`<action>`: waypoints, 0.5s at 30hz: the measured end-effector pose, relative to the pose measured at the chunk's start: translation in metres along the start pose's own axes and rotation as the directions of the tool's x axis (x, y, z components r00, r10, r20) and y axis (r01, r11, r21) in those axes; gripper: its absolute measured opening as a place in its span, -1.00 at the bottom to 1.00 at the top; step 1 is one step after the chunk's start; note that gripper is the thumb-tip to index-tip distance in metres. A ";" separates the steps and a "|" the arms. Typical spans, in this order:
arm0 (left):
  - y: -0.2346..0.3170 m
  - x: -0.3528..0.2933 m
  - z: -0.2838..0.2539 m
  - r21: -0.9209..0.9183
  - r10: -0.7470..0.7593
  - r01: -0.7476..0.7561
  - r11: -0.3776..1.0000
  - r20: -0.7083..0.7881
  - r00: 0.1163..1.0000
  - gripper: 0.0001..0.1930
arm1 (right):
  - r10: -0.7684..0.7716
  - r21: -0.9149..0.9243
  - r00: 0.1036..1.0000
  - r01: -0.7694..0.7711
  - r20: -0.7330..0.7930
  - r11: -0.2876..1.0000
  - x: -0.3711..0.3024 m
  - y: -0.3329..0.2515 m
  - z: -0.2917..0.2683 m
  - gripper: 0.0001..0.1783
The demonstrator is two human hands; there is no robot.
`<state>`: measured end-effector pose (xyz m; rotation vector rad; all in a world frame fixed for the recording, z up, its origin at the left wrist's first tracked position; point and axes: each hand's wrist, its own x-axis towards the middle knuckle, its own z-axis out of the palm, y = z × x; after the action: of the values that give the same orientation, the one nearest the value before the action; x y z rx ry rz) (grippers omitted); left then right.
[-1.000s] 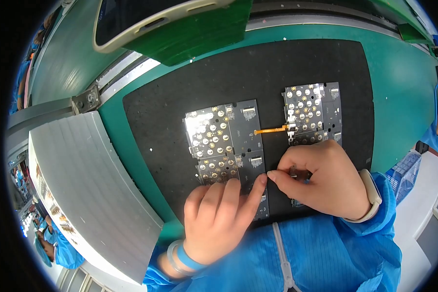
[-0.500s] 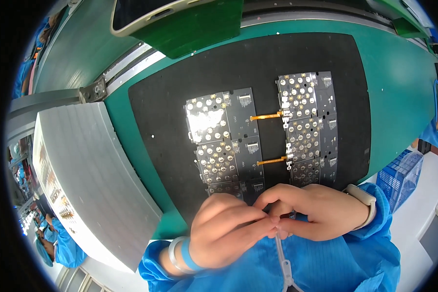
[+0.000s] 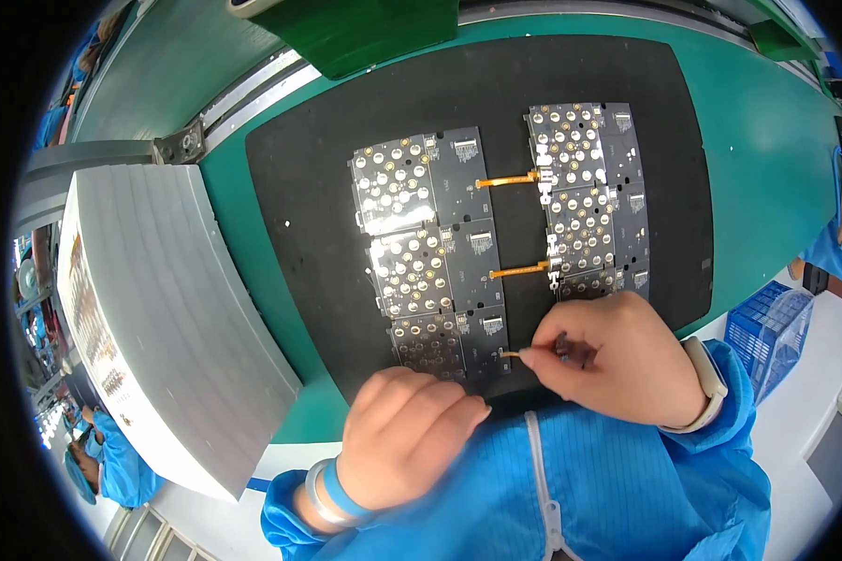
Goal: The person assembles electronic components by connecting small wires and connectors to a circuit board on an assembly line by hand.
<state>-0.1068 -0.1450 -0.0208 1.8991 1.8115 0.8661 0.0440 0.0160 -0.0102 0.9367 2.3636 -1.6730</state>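
Pinched between the thumb and index finger of my right hand point(image 3: 617, 360) is a narrow orange flex cable point(image 3: 511, 354). Its bare end lies over the right edge of the lowest black circuit board in the left-hand panel point(image 3: 458, 234). That panel has rows of round silver contacts. At the panel's lower edge, my left hand point(image 3: 407, 435) is curled closed, palm down; anything inside its fingers is hidden. Two similar cables, an upper one point(image 3: 508, 179) and a lower one point(image 3: 519, 271), bridge to the right-hand panel point(image 3: 585, 187). My right hand covers that panel's lower end.
Both panels lie on a black mat point(image 3: 318, 271) over a green table point(image 3: 753, 215). A thick stack of white sheets point(image 3: 168, 309) stands at left, and a green bin point(image 3: 374, 33) at the back. A blue basket point(image 3: 767, 323) sits at right; people in blue work nearby.
My hands were together below the panels and have moved apart. The right hand brought the flex cable up to the left-hand panel; the left hand shifted left and down. The view has tilted.
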 end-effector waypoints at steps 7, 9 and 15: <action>0.001 -0.006 0.010 0.180 -0.012 0.013 0.983 -0.007 1.000 -0.69 | 0.048 0.053 0.999 -0.048 -0.002 0.997 0.003 0.007 0.005 -0.81; -0.004 -0.007 0.014 0.337 0.013 -0.011 0.942 -0.003 1.000 -0.67 | 0.043 0.043 0.999 -0.044 0.016 0.998 0.004 0.008 0.005 -0.83; -0.001 -0.006 0.014 0.427 0.026 -0.038 0.904 0.035 0.999 -0.62 | 0.022 0.025 0.999 -0.023 0.026 0.999 0.004 0.006 0.003 -0.86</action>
<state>-0.0981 -0.1484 -0.0329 2.1901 2.0892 0.4691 0.0428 0.0163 -0.0180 0.9365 2.3122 -1.7007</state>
